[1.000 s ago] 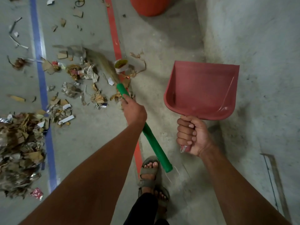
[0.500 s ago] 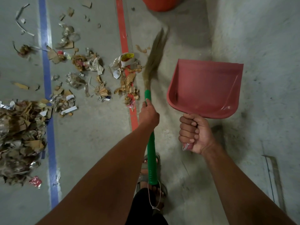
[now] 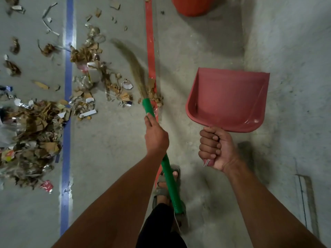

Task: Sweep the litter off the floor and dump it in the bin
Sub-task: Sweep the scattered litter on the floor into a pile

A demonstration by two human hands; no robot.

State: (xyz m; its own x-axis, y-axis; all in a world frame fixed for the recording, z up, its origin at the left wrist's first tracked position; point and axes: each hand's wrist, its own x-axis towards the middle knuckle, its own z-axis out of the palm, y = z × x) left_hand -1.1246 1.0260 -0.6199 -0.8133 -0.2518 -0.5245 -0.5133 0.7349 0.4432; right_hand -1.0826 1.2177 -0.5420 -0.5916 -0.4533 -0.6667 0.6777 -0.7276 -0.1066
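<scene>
A grey concrete floor point(image 3: 111, 144) fills the view, crossed by a blue stripe point(image 3: 68, 97) on the left and a red stripe point(image 3: 150, 51) near the middle, both running from near to far. A large heap of litter point(image 3: 30, 136), made of torn cardboard, foil and paper, is piled at the left edge across the blue stripe, and looser scraps point(image 3: 100, 81) are scattered between the two stripes. An orange bin point(image 3: 192, 5) is seen partly cut off at the far edge, right of the red stripe.

A red dustpan point(image 3: 227, 99) is held clear of the floor on the right, its open mouth turned away from the person. Its handle is wrapped by the curled fingers of the right hand point(image 3: 216, 147), the forearm reaching in from the near right.

A broom with a green handle point(image 3: 169, 178) is gripped by the left hand point(image 3: 156, 136), the arm stretched forward from the near left and one finger laid along the shaft. The handle slants from the near foot toward the far left; the bristles point(image 3: 132, 63) are blurred, bending leftward beside the red stripe and touching the scraps there. A sandalled foot point(image 3: 163, 187) is seen beneath the handle.
</scene>
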